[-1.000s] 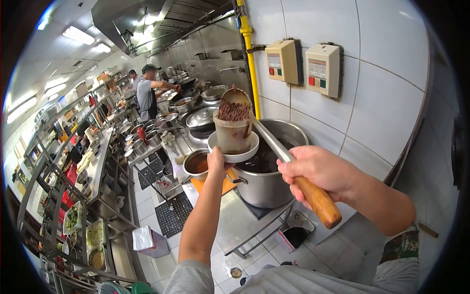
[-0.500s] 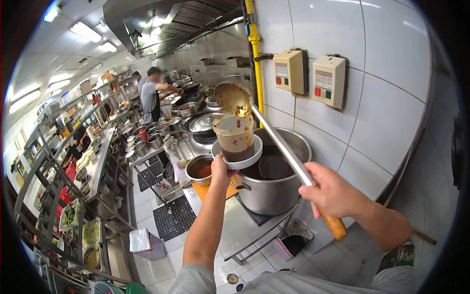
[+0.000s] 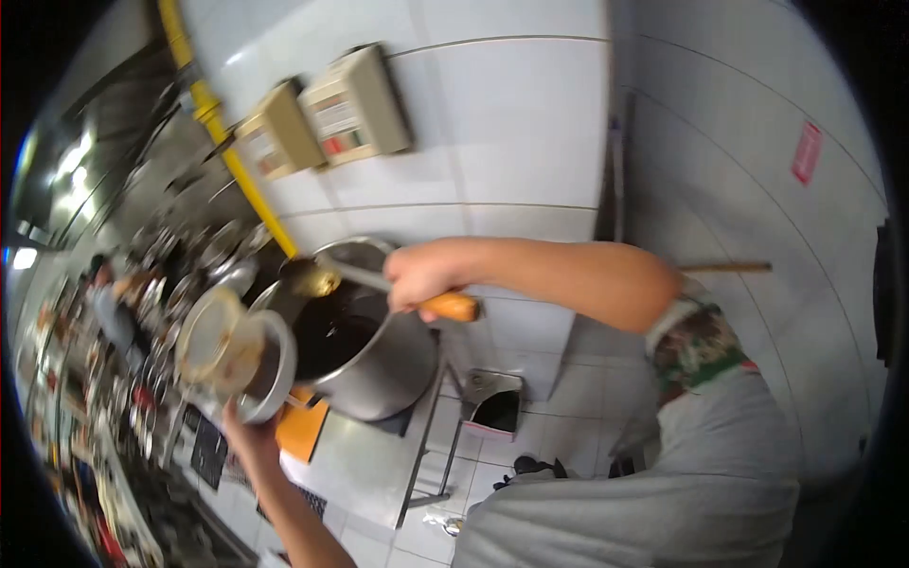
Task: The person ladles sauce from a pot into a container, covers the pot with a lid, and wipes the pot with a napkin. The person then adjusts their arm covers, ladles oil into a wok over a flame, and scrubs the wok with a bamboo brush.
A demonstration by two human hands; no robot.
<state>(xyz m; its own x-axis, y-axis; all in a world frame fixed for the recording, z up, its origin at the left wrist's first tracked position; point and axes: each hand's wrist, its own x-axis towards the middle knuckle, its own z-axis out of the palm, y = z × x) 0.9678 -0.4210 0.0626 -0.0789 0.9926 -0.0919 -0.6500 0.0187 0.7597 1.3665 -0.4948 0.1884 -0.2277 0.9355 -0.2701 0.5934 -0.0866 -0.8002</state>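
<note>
My right hand (image 3: 424,276) is closed around the handle of a long ladle, with the wooden end (image 3: 453,306) sticking out behind the fingers. The ladle's bowl (image 3: 305,280) is over the large steel stockpot (image 3: 402,369), which holds dark liquid (image 3: 333,333). At the pot's left side, my left hand (image 3: 248,424) grips a white bowl (image 3: 280,374) from below. Inside that bowl a cloudy plastic tub (image 3: 210,343) leans to the left, smeared with brownish sauce. Motion blur hides the tub's contents.
The pot stands on a steel table (image 3: 365,466) beside an orange board (image 3: 301,428). Two switch boxes (image 3: 355,109) and a yellow pipe (image 3: 248,189) are on the tiled wall. A bin (image 3: 494,412) sits below. Another person (image 3: 115,317) is at far left.
The view has swung right. The ladle has gone from above the tub down to the pot. The bowl and tub have tilted and moved to the pot's left.
</note>
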